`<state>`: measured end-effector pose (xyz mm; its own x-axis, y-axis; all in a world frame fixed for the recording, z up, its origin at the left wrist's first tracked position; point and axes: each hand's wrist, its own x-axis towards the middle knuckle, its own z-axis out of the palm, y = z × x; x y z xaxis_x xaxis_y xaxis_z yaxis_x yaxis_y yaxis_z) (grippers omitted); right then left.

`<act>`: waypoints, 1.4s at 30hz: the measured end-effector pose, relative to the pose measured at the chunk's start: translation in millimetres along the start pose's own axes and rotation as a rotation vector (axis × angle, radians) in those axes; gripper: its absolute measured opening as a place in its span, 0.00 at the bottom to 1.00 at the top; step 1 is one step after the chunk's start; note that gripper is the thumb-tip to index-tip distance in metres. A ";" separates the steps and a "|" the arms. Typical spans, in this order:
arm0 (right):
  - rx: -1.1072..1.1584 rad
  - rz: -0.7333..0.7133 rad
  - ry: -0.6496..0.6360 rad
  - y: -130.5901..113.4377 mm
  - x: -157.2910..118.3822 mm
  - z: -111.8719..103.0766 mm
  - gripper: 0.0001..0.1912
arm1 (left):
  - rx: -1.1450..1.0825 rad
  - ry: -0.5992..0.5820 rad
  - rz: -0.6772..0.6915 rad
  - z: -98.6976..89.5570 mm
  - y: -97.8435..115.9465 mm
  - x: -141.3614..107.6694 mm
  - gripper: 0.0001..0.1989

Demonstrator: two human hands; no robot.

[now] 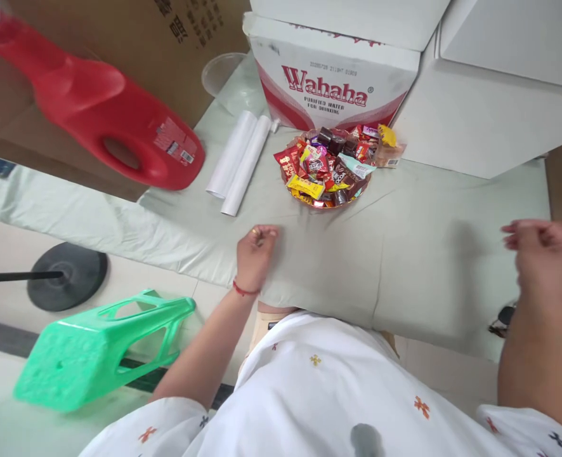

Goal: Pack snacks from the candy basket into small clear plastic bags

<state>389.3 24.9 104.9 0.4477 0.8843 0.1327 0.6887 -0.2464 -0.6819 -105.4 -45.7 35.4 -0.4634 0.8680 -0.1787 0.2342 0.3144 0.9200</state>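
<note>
My left hand [256, 259] is at the front edge of the cloth-covered table [333, 254], its fingers curled in and no object showing in them. It has a red cord round the wrist and a small ring-like glint on a finger. Beyond it sits a glass bowl [288, 190] heaped with wrapped sweets [316, 165], apart from both hands. Far to the right, my right hand [545, 254] is raised over the table's right side, slightly blurred. Its fingers are bent inwards, and I see nothing held there.
Two white paper rolls [238, 162] lie left of the bowl, near a red jug-like bottle [119, 120] and a clear plastic tub [236, 82]. A Wahaha carton [333, 82] and white boxes [490, 108] stand behind. A green stool [100, 349] lies tipped at lower left, near a round black base [66, 276].
</note>
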 end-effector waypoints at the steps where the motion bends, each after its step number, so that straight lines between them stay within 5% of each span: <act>1: 0.023 0.033 0.012 5.1 -19.3 12.1 0.16 | 0.090 0.026 0.052 -5.5 1.3 20.4 0.09; 5: 0.089 0.086 -0.160 31.2 -70.2 40.7 0.15 | 0.356 0.012 0.282 -9.1 20.4 122.2 0.11; 10: 0.010 0.100 -0.241 52.4 -87.2 34.5 0.20 | 0.626 -0.093 0.469 15.0 51.0 232.9 0.16; 14: -0.096 0.027 -0.264 49.3 -94.4 25.5 0.22 | 0.747 -0.247 0.526 35.8 62.6 274.2 0.27; 19: -0.210 -0.067 -0.308 35.9 -98.9 31.1 0.21 | 0.963 -0.212 0.462 61.6 66.7 293.1 0.31; 24: -0.218 -0.080 -0.339 30.7 -93.5 40.2 0.21 | 1.028 -0.189 0.432 72.4 69.2 290.1 0.27; 28: -0.078 -0.011 -0.370 18.5 -90.3 51.4 0.20 | 1.150 -0.305 0.525 60.8 65.6 252.5 0.20; 35: 0.489 0.158 -0.592 -64.5 -74.6 111.2 0.28 | 0.973 -0.376 0.431 45.8 37.5 170.9 0.10; 39: 0.602 0.217 -0.676 -107.9 -65.8 151.4 0.41 | 0.834 -0.274 0.463 50.4 26.9 132.6 0.06; 42: 0.603 0.304 -0.701 -116.3 -60.2 169.3 0.34 | 0.739 -0.325 0.512 54.7 21.2 105.3 0.08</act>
<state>185.7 67.5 54.5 -0.0172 0.9001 -0.4354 0.1050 -0.4314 -0.8960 -102.5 73.4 16.9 0.0793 0.9968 -0.0061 0.8747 -0.0666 0.4801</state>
